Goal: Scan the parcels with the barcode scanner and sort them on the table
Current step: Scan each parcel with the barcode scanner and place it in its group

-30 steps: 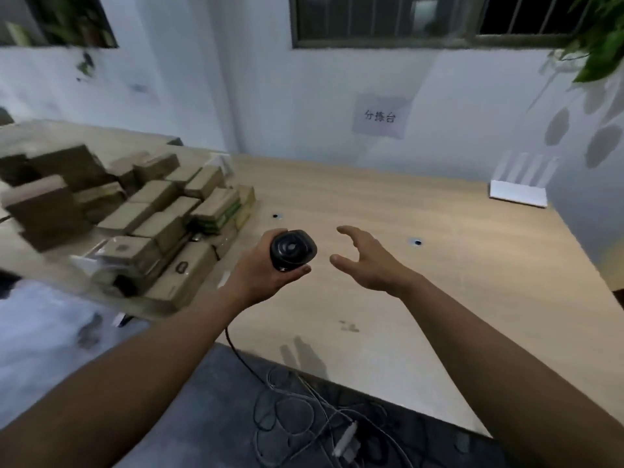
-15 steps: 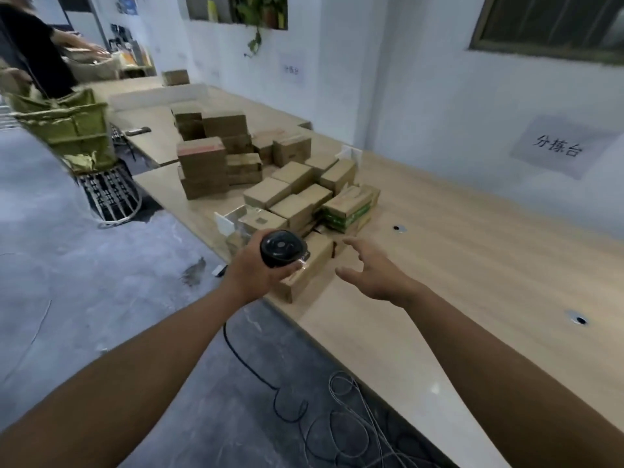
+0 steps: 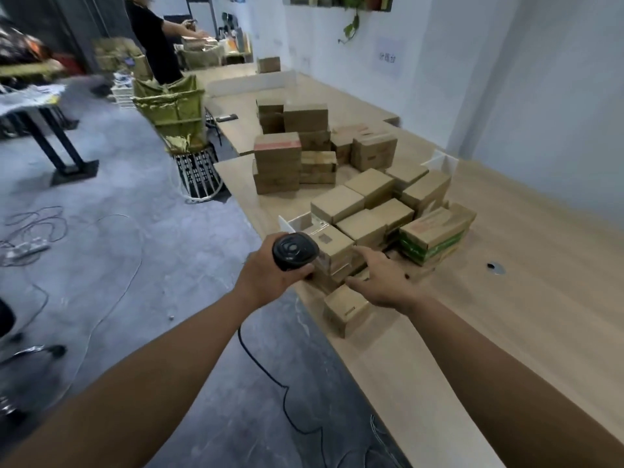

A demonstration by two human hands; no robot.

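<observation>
The left hand has a closed grip round the black scanner, whose handle is hidden in the fist; its cord trails to the floor. The right hand reaches with loose, spread fingers over a box at the desk edge, holding nothing. The parcels crowd the near corner, labels too blurred to read. The wall sign is illegible. To the right the desk lies bare.
</observation>
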